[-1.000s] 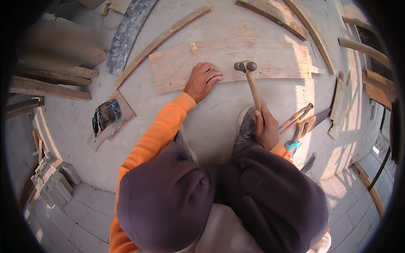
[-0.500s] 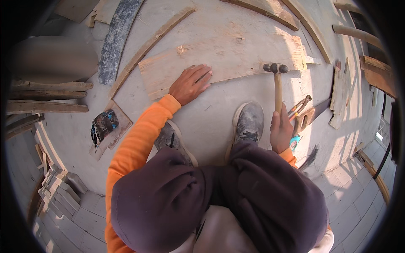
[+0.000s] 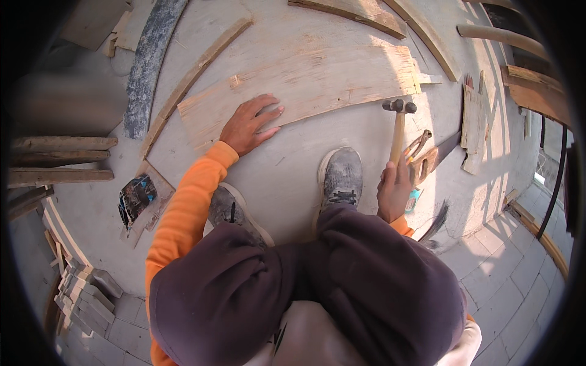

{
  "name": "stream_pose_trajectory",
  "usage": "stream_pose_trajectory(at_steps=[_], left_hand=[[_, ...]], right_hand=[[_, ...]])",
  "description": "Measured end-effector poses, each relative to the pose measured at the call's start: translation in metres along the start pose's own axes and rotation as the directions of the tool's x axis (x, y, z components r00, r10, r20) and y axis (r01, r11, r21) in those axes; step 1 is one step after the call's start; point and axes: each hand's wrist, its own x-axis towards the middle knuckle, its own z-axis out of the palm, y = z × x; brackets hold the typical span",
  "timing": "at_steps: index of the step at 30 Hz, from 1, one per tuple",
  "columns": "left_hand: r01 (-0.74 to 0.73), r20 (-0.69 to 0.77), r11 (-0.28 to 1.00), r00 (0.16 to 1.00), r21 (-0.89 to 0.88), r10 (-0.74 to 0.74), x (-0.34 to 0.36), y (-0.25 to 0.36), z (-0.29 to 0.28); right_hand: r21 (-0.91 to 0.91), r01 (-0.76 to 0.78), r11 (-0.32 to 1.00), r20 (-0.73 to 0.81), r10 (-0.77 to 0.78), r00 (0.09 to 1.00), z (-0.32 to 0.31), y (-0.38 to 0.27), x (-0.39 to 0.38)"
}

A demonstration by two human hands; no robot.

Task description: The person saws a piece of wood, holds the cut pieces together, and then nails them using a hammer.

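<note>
Across the floor ahead of my shoes lies a wide, pale wooden board (image 3: 305, 79). My left hand (image 3: 249, 125) rests on the board's near edge toward its left end, fingers spread and holding nothing. My right hand (image 3: 394, 190) is wrapped round the wooden handle of a hammer (image 3: 398, 131), whose dark metal head points away from me near the board's right end. Just right of the hammer are pliers (image 3: 420, 144) with orange and red handles and a handsaw (image 3: 425, 166) with a wooden grip. A teal tape measure (image 3: 412, 200) sits beside my right wrist, partly hidden.
A narrow wooden strip (image 3: 189, 85) and a blue-grey stained plank (image 3: 152, 67) lie to the left. Left of my shoe is a torn dark bag (image 3: 137, 198). Scrap wood (image 3: 473, 125) lies right of the saw; a bundle of dark wire (image 3: 437, 221) sits near my right knee.
The whole view has shifted, so the floor things appear further left. My left hand's fingers are more spread and curled on the board edge. My right hand still grips the hammer.
</note>
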Motion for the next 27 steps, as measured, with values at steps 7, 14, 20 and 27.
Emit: stream_pose_trajectory(at_steps=[7,14,20,27], left_hand=[[-0.061,0.094,0.994,0.994,0.091,0.053,0.008,-0.006,-0.006],[-0.085,0.125,0.984,0.99,0.156,0.066,0.008,-0.006,-0.006],[-0.026,0.121,0.98,0.993,0.195,0.003,0.008,-0.003,-0.001],[-0.013,0.022,0.991,1.0,0.135,0.01,0.005,-0.005,-0.004]], right_hand=[[-0.183,0.091,0.979,0.135,-0.067,0.989,-0.016,-0.001,-0.002],[-0.237,0.461,0.855,0.309,-0.384,0.87,-0.001,-0.021,-0.011],[-0.242,0.57,0.786,0.504,-0.4,0.765,0.008,-0.052,-0.007],[-0.15,0.737,0.659,0.528,-0.577,0.623,0.045,-0.061,0.006]])
